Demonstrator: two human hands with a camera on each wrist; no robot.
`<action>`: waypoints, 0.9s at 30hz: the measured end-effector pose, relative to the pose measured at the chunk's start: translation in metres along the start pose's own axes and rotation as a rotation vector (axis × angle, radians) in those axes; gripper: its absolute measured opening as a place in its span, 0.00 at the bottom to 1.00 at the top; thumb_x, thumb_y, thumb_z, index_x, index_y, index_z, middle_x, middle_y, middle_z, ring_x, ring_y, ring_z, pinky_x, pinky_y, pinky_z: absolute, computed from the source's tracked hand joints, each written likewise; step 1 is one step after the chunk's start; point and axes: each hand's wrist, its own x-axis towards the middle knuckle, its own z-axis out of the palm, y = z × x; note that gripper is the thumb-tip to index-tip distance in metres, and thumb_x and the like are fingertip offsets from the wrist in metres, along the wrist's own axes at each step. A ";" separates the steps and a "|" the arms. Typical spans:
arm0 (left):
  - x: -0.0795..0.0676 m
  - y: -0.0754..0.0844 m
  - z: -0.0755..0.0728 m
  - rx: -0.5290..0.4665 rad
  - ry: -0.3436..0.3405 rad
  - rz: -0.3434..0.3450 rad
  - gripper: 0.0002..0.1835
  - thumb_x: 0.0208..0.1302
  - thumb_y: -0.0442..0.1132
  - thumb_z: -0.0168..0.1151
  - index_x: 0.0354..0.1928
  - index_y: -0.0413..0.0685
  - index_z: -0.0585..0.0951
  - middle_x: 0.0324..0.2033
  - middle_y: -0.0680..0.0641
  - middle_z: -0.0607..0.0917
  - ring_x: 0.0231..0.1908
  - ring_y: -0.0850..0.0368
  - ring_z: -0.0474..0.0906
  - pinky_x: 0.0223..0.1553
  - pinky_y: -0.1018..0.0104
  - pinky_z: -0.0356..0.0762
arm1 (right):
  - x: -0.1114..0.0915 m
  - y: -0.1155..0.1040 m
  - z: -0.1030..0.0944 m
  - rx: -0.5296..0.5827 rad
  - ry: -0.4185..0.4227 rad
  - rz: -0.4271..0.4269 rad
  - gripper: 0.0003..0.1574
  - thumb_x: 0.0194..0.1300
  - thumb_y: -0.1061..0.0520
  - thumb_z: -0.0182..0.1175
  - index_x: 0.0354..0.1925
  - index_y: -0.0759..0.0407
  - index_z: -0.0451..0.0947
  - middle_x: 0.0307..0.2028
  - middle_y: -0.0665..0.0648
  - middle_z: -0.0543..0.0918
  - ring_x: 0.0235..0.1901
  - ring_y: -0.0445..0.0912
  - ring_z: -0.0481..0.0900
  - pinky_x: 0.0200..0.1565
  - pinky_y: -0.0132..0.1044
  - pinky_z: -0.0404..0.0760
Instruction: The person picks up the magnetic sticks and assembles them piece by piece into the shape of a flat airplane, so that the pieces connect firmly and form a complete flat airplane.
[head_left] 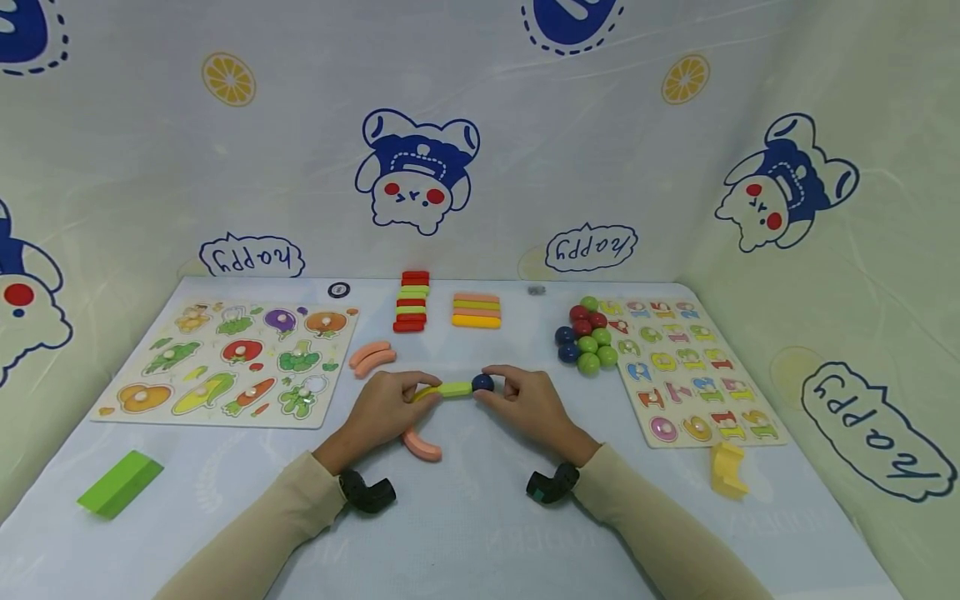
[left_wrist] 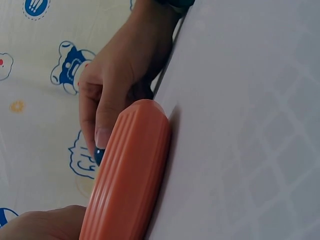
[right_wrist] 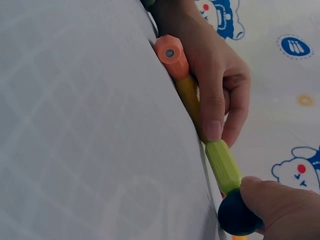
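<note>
My left hand (head_left: 382, 410) pinches a yellow rod (right_wrist: 189, 97), close to where it meets a light green rod (head_left: 454, 389). At the green rod's other end sits a dark blue ball (head_left: 483, 382), gripped between thumb and fingers of my right hand (head_left: 531, 407). A salmon-coloured curved stick (head_left: 422, 447) lies on the table below my left hand. In the right wrist view, its end with a small grey metal disc adjoins the yellow rod; whether they are joined I cannot tell. Up close in the left wrist view, the ribbed curved stick (left_wrist: 132, 170) hides part of my left hand.
Two salmon curved sticks (head_left: 372, 359) lie left of my hands. Behind are rows of red and green rods (head_left: 411, 302) and of orange and yellow rods (head_left: 476, 311). Coloured balls (head_left: 588, 363) cluster by the right puzzle board (head_left: 678, 367). A vegetable board (head_left: 255, 387), green block (head_left: 120, 485) and yellow block (head_left: 727, 471) flank them.
</note>
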 end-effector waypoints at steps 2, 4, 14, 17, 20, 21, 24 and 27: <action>0.000 -0.001 -0.001 -0.010 -0.006 -0.003 0.12 0.57 0.52 0.66 0.43 0.63 0.84 0.10 0.56 0.64 0.12 0.61 0.59 0.15 0.69 0.53 | 0.000 0.000 0.000 -0.001 -0.001 0.004 0.30 0.57 0.33 0.60 0.52 0.47 0.79 0.13 0.44 0.65 0.13 0.38 0.61 0.17 0.31 0.57; 0.000 -0.002 -0.003 -0.019 -0.007 -0.011 0.12 0.57 0.52 0.66 0.43 0.63 0.84 0.10 0.56 0.64 0.12 0.61 0.59 0.15 0.69 0.53 | 0.001 0.001 0.000 -0.010 -0.010 0.009 0.30 0.57 0.33 0.59 0.52 0.45 0.79 0.13 0.44 0.65 0.13 0.38 0.62 0.17 0.31 0.57; 0.001 -0.006 -0.013 -0.051 -0.053 0.020 0.10 0.58 0.51 0.65 0.42 0.63 0.84 0.10 0.55 0.63 0.11 0.61 0.58 0.14 0.70 0.53 | -0.001 0.002 0.001 -0.030 -0.058 -0.024 0.26 0.58 0.36 0.60 0.52 0.43 0.79 0.13 0.43 0.65 0.14 0.37 0.62 0.17 0.31 0.57; 0.001 -0.003 -0.016 -0.029 -0.059 0.044 0.10 0.57 0.51 0.66 0.41 0.64 0.84 0.09 0.56 0.63 0.10 0.62 0.57 0.14 0.71 0.52 | -0.001 0.001 0.002 -0.016 -0.059 -0.039 0.25 0.57 0.35 0.61 0.50 0.43 0.80 0.13 0.42 0.65 0.14 0.37 0.62 0.17 0.31 0.58; 0.000 0.005 -0.018 -0.003 -0.069 0.048 0.12 0.56 0.54 0.66 0.41 0.63 0.84 0.09 0.56 0.63 0.10 0.61 0.58 0.13 0.70 0.52 | -0.001 -0.002 0.004 0.001 -0.059 -0.050 0.25 0.55 0.33 0.61 0.47 0.42 0.81 0.13 0.42 0.65 0.14 0.37 0.62 0.18 0.31 0.57; 0.000 0.009 -0.018 0.002 -0.075 0.045 0.13 0.56 0.55 0.66 0.42 0.63 0.84 0.09 0.56 0.63 0.10 0.61 0.59 0.13 0.70 0.52 | -0.002 -0.004 0.004 0.012 -0.063 -0.052 0.24 0.55 0.33 0.62 0.46 0.42 0.81 0.13 0.42 0.65 0.14 0.37 0.62 0.18 0.31 0.57; -0.001 0.019 -0.019 0.019 -0.102 0.038 0.16 0.55 0.56 0.66 0.44 0.62 0.84 0.09 0.56 0.64 0.11 0.61 0.60 0.14 0.69 0.53 | -0.003 -0.008 0.007 0.037 -0.076 -0.059 0.23 0.54 0.33 0.62 0.44 0.41 0.81 0.12 0.43 0.64 0.14 0.37 0.62 0.18 0.31 0.57; -0.004 0.024 -0.017 0.040 -0.124 0.028 0.17 0.54 0.56 0.66 0.44 0.63 0.84 0.09 0.57 0.63 0.12 0.61 0.60 0.15 0.69 0.53 | -0.004 -0.012 0.010 0.062 -0.108 -0.075 0.21 0.55 0.34 0.61 0.44 0.40 0.81 0.12 0.42 0.65 0.14 0.37 0.62 0.18 0.31 0.58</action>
